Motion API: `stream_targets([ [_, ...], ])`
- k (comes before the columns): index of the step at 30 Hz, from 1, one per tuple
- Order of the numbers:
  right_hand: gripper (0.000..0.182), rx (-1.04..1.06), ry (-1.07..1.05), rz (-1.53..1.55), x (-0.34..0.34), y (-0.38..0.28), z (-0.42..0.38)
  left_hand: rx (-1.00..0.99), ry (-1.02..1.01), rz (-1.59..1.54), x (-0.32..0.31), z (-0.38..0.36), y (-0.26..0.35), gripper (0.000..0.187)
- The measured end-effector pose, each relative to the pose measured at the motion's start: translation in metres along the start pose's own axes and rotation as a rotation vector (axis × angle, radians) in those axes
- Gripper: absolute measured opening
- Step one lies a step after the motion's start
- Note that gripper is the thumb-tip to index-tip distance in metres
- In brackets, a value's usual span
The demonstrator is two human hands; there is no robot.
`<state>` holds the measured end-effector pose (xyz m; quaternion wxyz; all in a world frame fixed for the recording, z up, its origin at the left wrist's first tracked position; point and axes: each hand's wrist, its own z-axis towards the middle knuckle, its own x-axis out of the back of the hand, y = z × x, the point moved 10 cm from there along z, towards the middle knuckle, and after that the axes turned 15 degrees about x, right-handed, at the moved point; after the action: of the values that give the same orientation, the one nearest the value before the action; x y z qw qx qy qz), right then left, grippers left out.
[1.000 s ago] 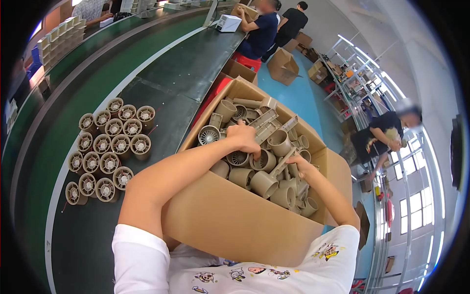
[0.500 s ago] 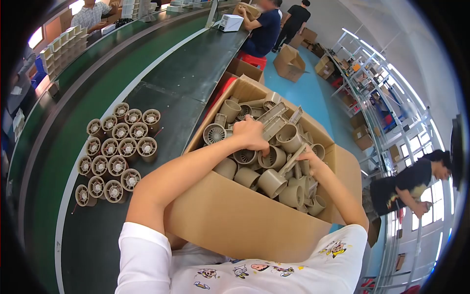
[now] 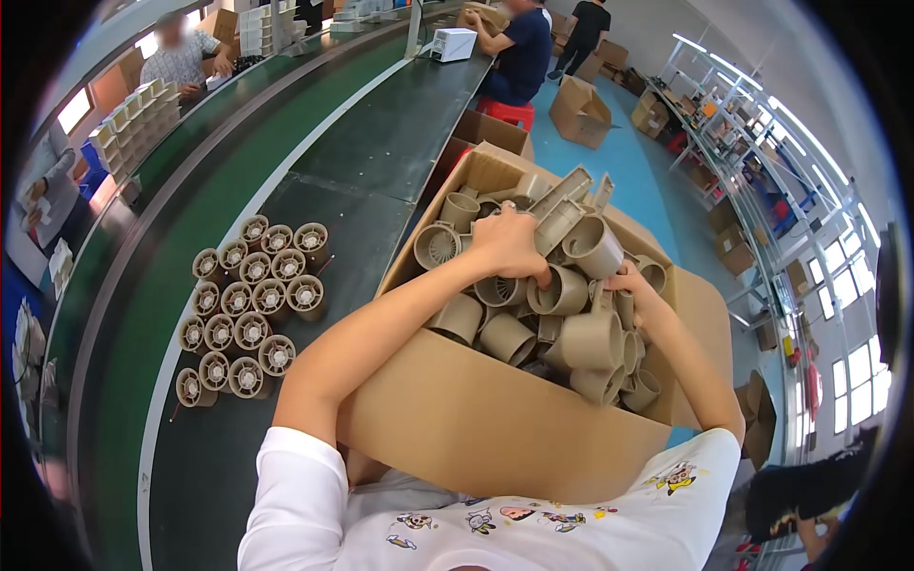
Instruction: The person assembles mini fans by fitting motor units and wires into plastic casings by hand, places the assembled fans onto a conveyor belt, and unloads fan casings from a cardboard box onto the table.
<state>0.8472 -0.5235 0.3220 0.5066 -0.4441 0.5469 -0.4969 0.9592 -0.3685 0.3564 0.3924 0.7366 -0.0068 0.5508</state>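
Note:
Both my hands are inside an open cardboard box [image 3: 505,419] heaped with beige plastic cylindrical housings [image 3: 507,338]. My left hand [image 3: 509,243] lies over the upper part of the heap, its thumb hooked at the rim of one housing [image 3: 562,290]; the other fingertips are hidden among the parts. On the right side of the box my right hand [image 3: 633,284] is closed on the narrow handle of a housing [image 3: 590,338], whose round end points towards me. Left of the box, several housings with fans inside [image 3: 252,330] stand in rows on the dark table.
A green conveyor [image 3: 124,276] curves along the left. A white device [image 3: 451,45] stands at the table's far end, near a seated person [image 3: 524,52]. Other people are across the conveyor and at the lower right. An open carton [image 3: 579,112] sits on the blue floor.
My right hand has lifted the held housing a little, and its round end has swung round. The camera view has shifted, and the person at the right appears lower.

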Motion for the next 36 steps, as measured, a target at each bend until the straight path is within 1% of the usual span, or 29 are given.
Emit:
stream_targets([
  [2,0.040,-0.016,0.036,-0.023,0.010,0.006,0.001,-0.075,0.030,0.068,0.002,-0.002,0.011,0.073],
  [3,0.037,-0.031,0.081,-0.038,0.004,0.000,-0.003,-0.076,0.030,0.070,0.002,-0.001,0.011,0.073],
  [5,0.038,-0.053,0.090,-0.038,0.009,0.012,-0.003,-0.040,-0.039,0.040,-0.005,0.001,0.005,0.074],
  [6,0.038,-0.073,0.098,-0.039,0.009,0.016,-0.003,-0.041,-0.040,0.041,-0.009,0.001,0.002,0.074],
  [7,0.037,-0.074,0.174,-0.066,0.008,0.018,-0.007,-0.018,-0.052,0.041,-0.015,0.002,-0.004,0.075],
  [9,0.038,-0.068,0.165,-0.064,0.007,0.021,-0.006,0.016,-0.085,0.042,-0.020,0.002,-0.009,0.075],
  [11,0.038,-0.063,0.156,-0.065,0.006,0.022,-0.005,0.004,-0.063,0.037,-0.020,0.003,-0.010,0.075],
  [14,0.042,-0.060,0.113,-0.046,0.001,0.018,-0.006,-0.025,-0.027,0.042,-0.013,-0.002,-0.004,0.073],
  [16,0.047,-0.019,0.137,-0.170,0.006,0.011,-0.007,-0.035,-0.011,0.050,-0.005,-0.007,0.000,0.072],
  [20,0.050,-0.016,0.128,-0.141,0.004,0.004,-0.009,-0.095,0.026,0.046,0.010,-0.015,0.010,0.071],
  [25,0.055,0.059,0.128,-0.091,-0.011,-0.019,-0.010,-0.197,0.090,-0.025,0.030,-0.024,0.020,0.075],
  [29,0.060,0.071,0.076,-0.063,-0.019,-0.029,-0.006,-0.196,0.096,-0.048,0.034,-0.024,0.019,0.074],
  [31,0.061,0.070,0.064,-0.038,-0.033,-0.042,-0.008,-0.147,0.085,-0.109,0.039,-0.026,0.017,0.064],
  [36,0.066,0.105,0.026,0.045,-0.037,-0.059,-0.001,-0.178,0.128,-0.096,0.053,-0.029,0.023,0.064],
])
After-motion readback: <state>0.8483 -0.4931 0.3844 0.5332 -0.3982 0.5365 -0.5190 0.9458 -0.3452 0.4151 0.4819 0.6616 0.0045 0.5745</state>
